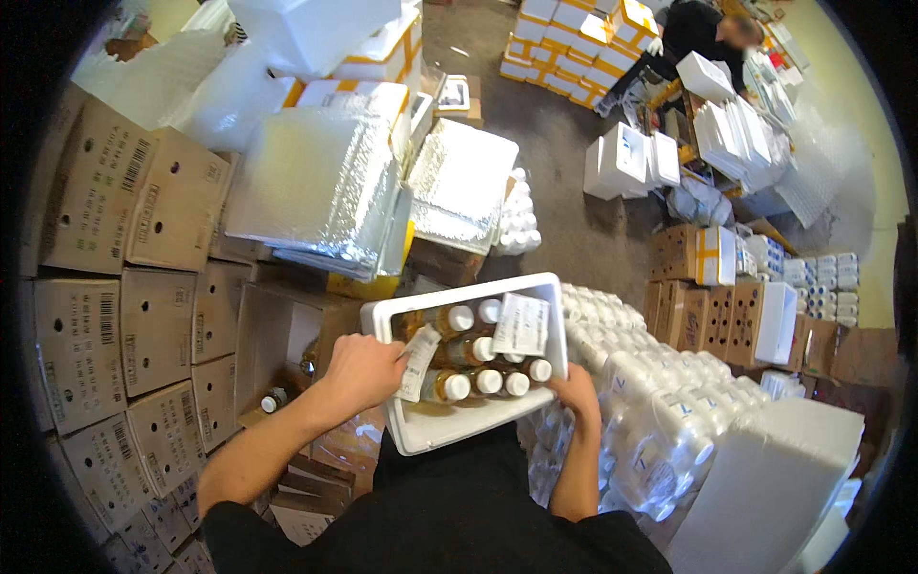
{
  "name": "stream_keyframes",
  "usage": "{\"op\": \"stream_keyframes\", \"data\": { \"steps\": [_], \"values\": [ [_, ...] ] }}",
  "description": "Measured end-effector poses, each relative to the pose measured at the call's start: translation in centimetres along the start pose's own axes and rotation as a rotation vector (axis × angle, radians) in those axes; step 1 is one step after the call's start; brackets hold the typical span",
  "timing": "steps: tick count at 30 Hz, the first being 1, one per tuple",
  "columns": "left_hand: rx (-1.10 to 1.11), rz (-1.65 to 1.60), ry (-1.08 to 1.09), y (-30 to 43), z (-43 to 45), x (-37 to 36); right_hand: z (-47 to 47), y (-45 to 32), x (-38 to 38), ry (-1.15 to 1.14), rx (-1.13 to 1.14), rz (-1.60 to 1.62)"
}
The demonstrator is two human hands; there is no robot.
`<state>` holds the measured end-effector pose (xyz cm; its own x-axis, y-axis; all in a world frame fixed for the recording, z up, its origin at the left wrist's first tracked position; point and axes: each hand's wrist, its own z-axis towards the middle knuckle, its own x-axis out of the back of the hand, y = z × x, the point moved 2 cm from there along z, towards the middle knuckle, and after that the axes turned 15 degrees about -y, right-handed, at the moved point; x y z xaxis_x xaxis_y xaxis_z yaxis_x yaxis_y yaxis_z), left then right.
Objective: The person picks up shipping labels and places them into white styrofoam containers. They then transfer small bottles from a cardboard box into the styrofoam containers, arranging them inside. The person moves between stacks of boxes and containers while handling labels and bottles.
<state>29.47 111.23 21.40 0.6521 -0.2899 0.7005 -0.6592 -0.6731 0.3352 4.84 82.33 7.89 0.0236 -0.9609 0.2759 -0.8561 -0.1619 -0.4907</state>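
Note:
In front of my body is a white foam box (473, 432), open at the top and tilted. Inside lie several bottles (459, 352) of amber-brown liquid with white caps. A printed paper sheet (522, 324) rests over the bottles at the box's right side. My left hand (367, 373) grips the left wall, its fingertips at a printed paper slip (418, 364); whether it also pinches the slip is unclear. The right wall is held near its lower corner by my right hand (574, 393), with part of that hand hidden by the box.
Printed cardboard cartons (158, 316) are stacked at my left, beside an opened carton (276, 337) containing bottles. Silvery foil insulation bags (315, 186) lie ahead. Film-wrapped white bottles (660, 409) and a large foam box (774, 466) stand at right. Another person (696, 36) bends at the far right.

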Motion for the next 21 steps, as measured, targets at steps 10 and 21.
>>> {"op": "stream_keyframes", "data": {
  "steps": [10, 21],
  "values": [
    [-0.271, 0.381, -0.034, 9.3, 4.1, 22.5, -11.1, -7.7, 6.5, 0.303, 0.163, 0.455],
    [-0.470, 0.497, 0.082, 14.1, 13.9, 33.6, -11.5, -13.0, 15.6, 0.560, 0.126, 0.377]
  ]
}}
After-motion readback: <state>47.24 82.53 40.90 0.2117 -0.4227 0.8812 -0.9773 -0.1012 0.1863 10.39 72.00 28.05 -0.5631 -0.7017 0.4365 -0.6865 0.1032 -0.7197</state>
